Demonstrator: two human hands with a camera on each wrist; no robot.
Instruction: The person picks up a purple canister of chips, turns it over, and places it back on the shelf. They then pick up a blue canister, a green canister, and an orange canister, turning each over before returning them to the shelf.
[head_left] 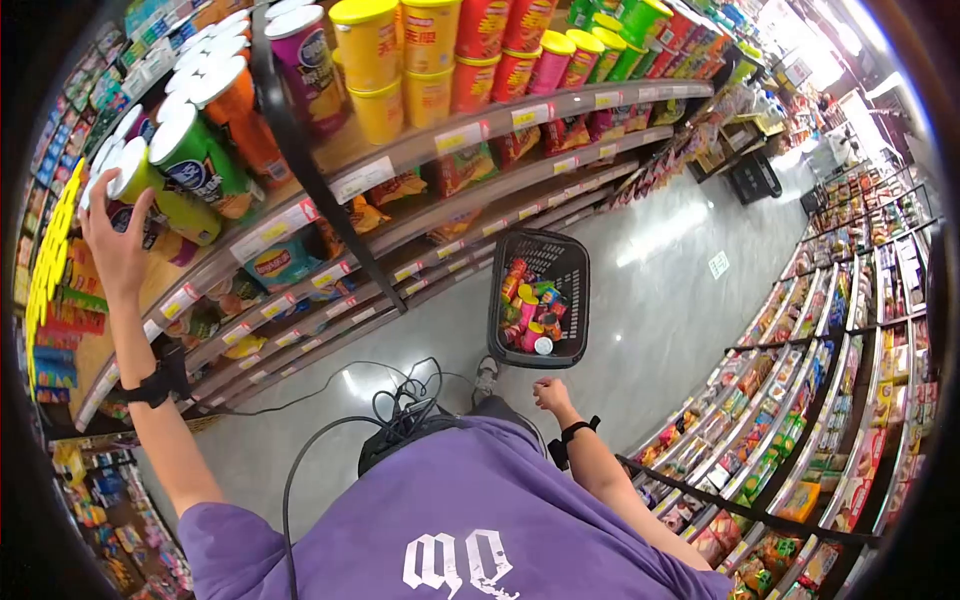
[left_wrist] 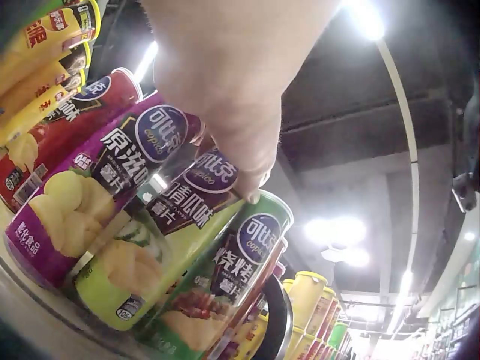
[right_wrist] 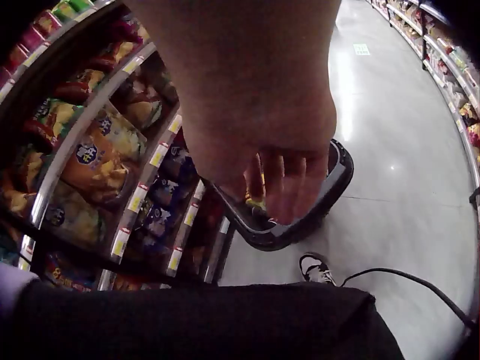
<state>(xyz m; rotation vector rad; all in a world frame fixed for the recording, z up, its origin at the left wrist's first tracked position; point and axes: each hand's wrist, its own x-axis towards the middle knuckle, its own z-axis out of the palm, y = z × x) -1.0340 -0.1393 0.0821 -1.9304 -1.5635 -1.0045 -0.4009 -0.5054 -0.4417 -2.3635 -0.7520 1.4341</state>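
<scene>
My left hand (head_left: pixel 113 240) reaches to the top shelf at the left, thumb and fingers spread round the upper end of a light-green chip canister (head_left: pixel 185 212). In the left wrist view the fingertips curl over the top of this light-green canister, which stands in a row. A purple canister (left_wrist: pixel 82 214) is on one side of it and a dark-green canister (left_wrist: pixel 225 292) on the other, both close against it. My right hand (head_left: pixel 550 394) hangs low near the basket, fingers loosely curled, holding nothing.
A black shopping basket (head_left: pixel 497 300) with several colourful packages (head_left: pixel 530 312) stands on the floor before my feet. Bagged chips fill the lower shelves (head_left: pixel 375 180). A black cable (head_left: pixel 300 405) runs beside my waist. More stocked shelves (head_left: pixel 800 400) line the right.
</scene>
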